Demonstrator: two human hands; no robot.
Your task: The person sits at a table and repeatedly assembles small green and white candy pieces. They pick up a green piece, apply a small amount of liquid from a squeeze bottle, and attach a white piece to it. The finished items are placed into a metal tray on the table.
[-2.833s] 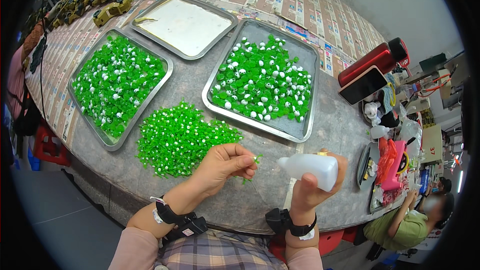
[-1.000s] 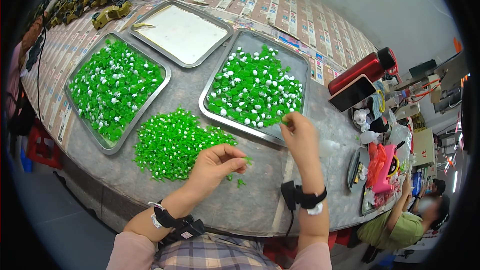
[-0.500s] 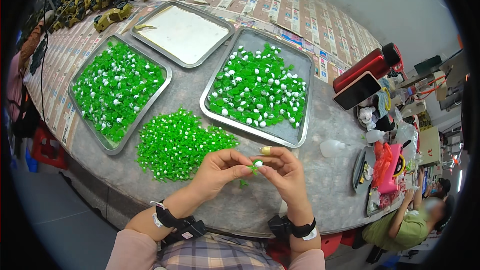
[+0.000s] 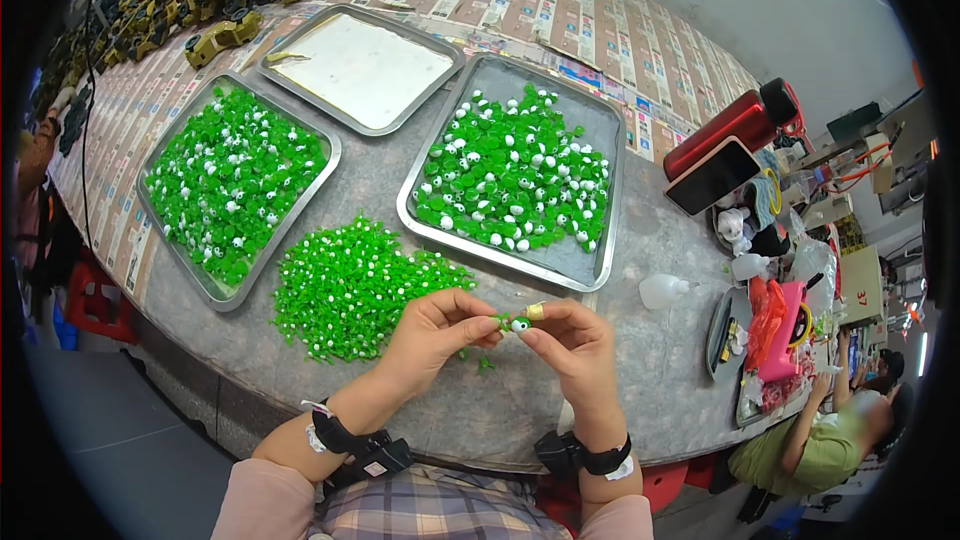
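Above the table's near side, my left hand (image 4: pixel 430 340) pinches a small green plastic piece (image 4: pixel 504 321) between thumb and fingertips. My right hand (image 4: pixel 578 355), with yellow tape on one finger, grips a small white ball with dark spots and some green (image 4: pixel 520 324). The two parts meet or nearly touch between my fingertips; whether they are joined I cannot tell. A loose green piece (image 4: pixel 486 364) lies on the table just below. Beside my left hand spreads a heap of small green pieces with white dots (image 4: pixel 350 285).
Metal trays with green-and-white parts stand at left (image 4: pixel 335 155) and at centre right (image 4: pixel 612 210). Behind is a white-lined tray (image 4: pixel 370 70). To the right are a red flask (image 4: pixel 720 135), a phone (image 4: pixel 712 176) and a white bottle (image 4: pixel 662 291). A person in green (image 4: pixel 820 455) sits farther right.
The white ball has turned and shifted slightly right and down between my fingertips. My right fingers have closed in around it, and my left hand has moved slightly.
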